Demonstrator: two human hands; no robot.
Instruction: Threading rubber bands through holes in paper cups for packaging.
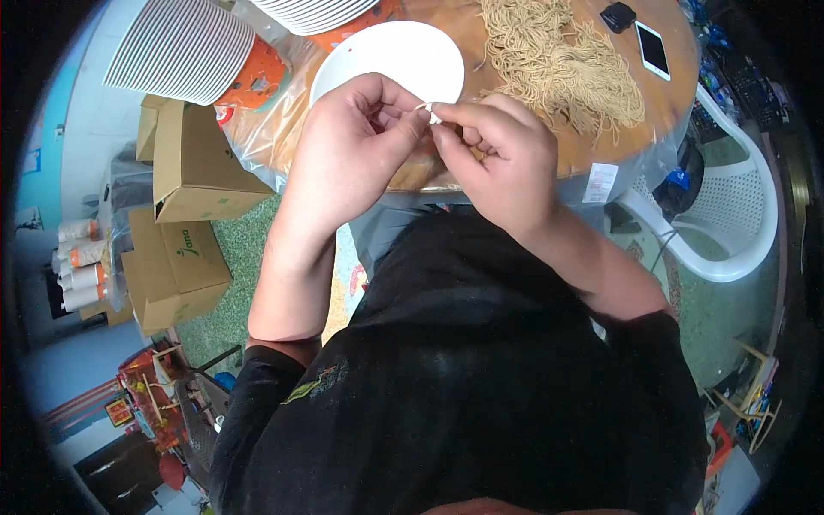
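Note:
In front of the table's near edge my two hands meet, fingertips almost touching. A short piece of white cord (431, 108) is pinched between them, looped or bunched so small that its shape is hard to make out. My left hand (354, 133) grips its left end with thumb and fingers closed. From the other side my right hand (506, 150) pinches it between thumb and forefinger. Just beyond the left hand lies a round white lid or plate (399, 64). A loose heap of tan cords (566, 73) spreads beyond the right hand.
Two nested stacks of orange-and-white tubs (184, 51) stand at the table's far left. A phone (652, 50) and a small black object (617, 17) lie at the far right. Open cardboard boxes (202, 184) sit left on the floor; a white plastic chair (730, 206) stands right.

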